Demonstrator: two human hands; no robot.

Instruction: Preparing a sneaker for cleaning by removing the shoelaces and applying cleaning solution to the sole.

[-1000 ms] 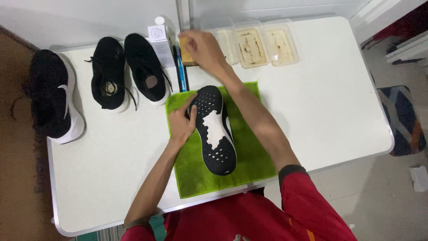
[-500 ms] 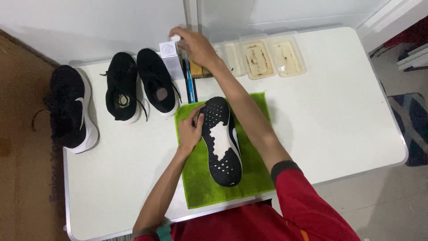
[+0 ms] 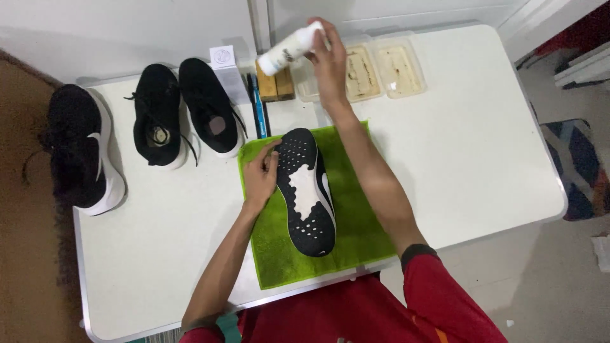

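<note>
Here, three black fabric shoes (image 3: 157,115) line the white tabletop's (image 3: 483,140) far left. The left hand (image 3: 260,176) fingers press an upturned black-and-white sneaker (image 3: 305,190) on a green towel (image 3: 356,216); the right hand (image 3: 328,60), fingers clamped, lifts a white plastic bottle (image 3: 289,49) at the far edge.

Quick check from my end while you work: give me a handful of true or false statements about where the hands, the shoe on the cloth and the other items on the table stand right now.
1. The right hand holds a white bottle lifted above the back of the table. True.
2. The black shoe on the green towel lies sole up. True.
3. The left hand rests flat on the table, clear of the shoe. False: its fingers touch the side of the upturned shoe.
4. Three more black shoes stand left of the towel. True.
5. The clear trays sit at the table's near edge. False: they are along the far edge.
</note>
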